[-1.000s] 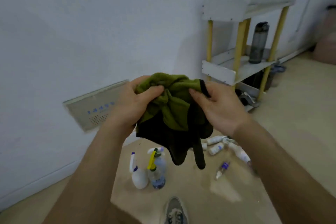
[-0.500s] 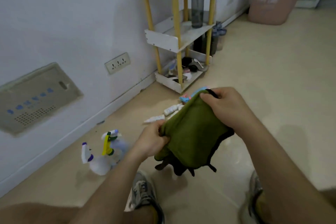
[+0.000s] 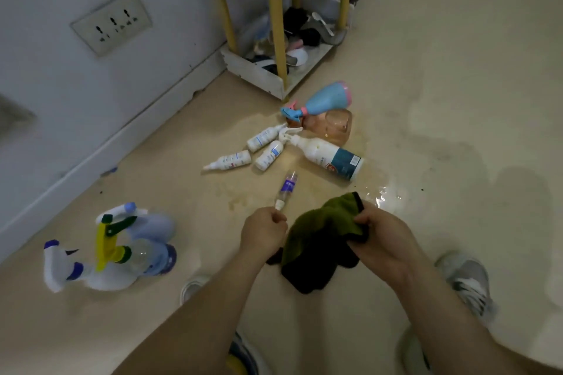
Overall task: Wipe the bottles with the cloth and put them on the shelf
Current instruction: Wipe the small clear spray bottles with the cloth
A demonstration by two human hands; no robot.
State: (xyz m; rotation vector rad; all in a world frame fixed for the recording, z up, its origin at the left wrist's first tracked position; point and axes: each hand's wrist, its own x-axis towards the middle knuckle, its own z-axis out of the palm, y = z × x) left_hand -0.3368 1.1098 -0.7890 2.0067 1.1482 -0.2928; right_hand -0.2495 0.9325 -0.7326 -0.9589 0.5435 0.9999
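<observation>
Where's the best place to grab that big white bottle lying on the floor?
Probably the big white bottle at mid-body, from above on the near side: it lies flat, and its trigger end is crowded by small white bottles and the amber bottle.

Olive-green cloth (image 3: pixel 327 222) with black edging; blue spray bottle (image 3: pixel 327 97) with pink base; yellow shelf (image 3: pixel 278 39) posts; beige floor (image 3: pixel 441 85).

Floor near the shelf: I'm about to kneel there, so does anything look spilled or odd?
Yes. A shiny wet patch lies on the beige floor beside the large white bottle with a dark label, which lies on its side among other toppled bottles.
</observation>
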